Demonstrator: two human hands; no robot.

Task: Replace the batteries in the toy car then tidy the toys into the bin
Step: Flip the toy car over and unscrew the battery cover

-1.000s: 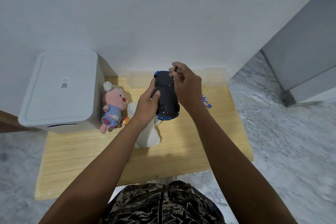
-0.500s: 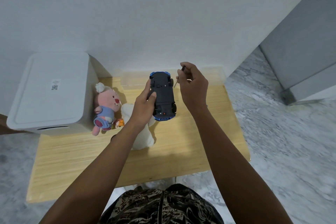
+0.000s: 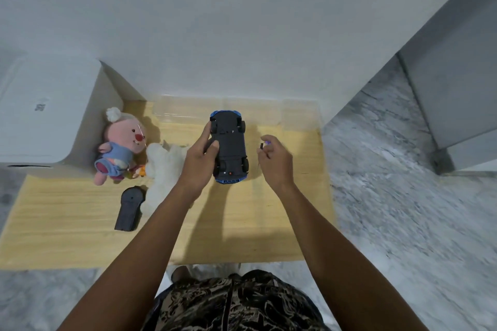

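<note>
On my wooden table (image 3: 242, 223) a pink plush (image 3: 121, 146) leans by the white bin (image 3: 48, 115), a white plush (image 3: 164, 166) beside it, a black remote (image 3: 129, 208) lying in front. My left hand (image 3: 200, 161) grips the toy car (image 3: 230, 146) upside down, fingers curled round its side. My right hand (image 3: 275, 160), just right of it and apart, pinches a small screwdriver (image 3: 261, 145).
</note>
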